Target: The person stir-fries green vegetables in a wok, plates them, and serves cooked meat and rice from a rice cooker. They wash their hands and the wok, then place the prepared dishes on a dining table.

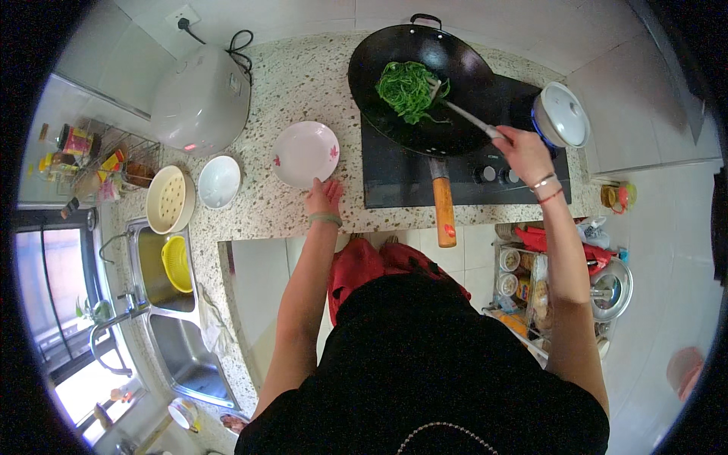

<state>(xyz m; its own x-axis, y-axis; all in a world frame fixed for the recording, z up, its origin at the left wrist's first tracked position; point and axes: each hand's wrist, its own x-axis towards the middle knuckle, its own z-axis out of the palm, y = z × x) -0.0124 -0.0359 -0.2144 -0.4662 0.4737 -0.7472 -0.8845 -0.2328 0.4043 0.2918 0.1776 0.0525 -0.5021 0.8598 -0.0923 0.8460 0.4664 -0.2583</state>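
A black wok point(466, 80) sits on the stove, its wooden handle point(443, 203) pointing toward me. Cooked leafy greens point(406, 89) lie heaped in it. My right hand point(525, 154) is closed around the handle of a metal spatula point(469, 117), whose head is among the greens at their right side. On the counter left of the stove is a white plate point(302, 152) with pink flowers and no food on it. My left hand point(324, 199) is at the plate's near rim, fingers stretched out; whether it grips the rim is unclear.
A lidded white pot point(561, 115) stands on the right burner. Left of the plate are a white bowl point(220, 182), a cream strainer basket point(171, 199) and a rice cooker point(203, 98). The double sink point(163, 309) holds a yellow colander point(177, 264). A loaded rack point(523, 292) stands below right.
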